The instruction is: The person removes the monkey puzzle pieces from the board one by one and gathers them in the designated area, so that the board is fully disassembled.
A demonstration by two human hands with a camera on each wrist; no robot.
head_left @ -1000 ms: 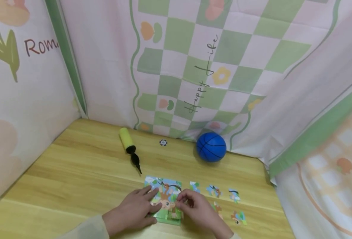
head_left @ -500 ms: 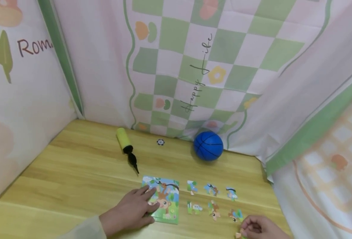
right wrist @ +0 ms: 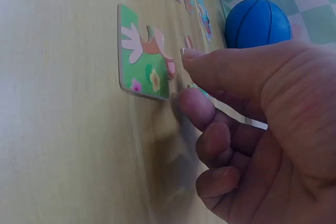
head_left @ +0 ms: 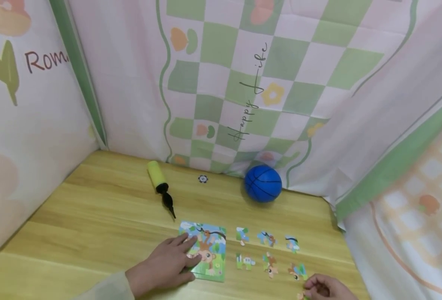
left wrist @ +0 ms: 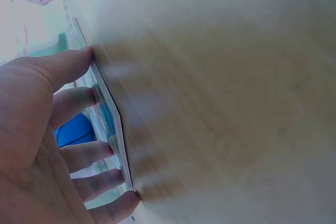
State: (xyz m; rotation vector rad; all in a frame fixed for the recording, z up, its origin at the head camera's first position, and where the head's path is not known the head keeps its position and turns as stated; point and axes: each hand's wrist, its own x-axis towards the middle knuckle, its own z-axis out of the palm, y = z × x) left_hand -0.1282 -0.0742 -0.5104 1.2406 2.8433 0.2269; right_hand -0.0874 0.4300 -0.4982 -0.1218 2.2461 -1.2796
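Note:
A picture puzzle board point(head_left: 218, 248) with a monkey on it lies on the table. My left hand point(head_left: 164, 262) rests flat on its left part with fingers spread, covering some of the picture. The left wrist view shows my fingertips along the board's edge point(left wrist: 118, 121). My right hand point(head_left: 327, 288) is at the lower right, fingers loosely curled. Close beside its fingertips, a corner puzzle piece point(right wrist: 137, 59) lies flat on the table, green with flowers and a monkey's limb. A gap shows between that piece and the fingers in the right wrist view.
Several loose puzzle pieces lie in two rows right of the board, among them a monkey-face piece point(head_left: 270, 266) and a branch piece point(head_left: 291, 242). Farther back are a yellow-and-black hand pump point(head_left: 157, 177), a small round chip point(head_left: 203, 178) and a blue ball point(head_left: 263, 183) near the curtain point(head_left: 213, 104).
My right hand has left the board's right edge and moved to the lower right, where the corner puzzle piece now lies beside it. My left hand has stayed on the board.

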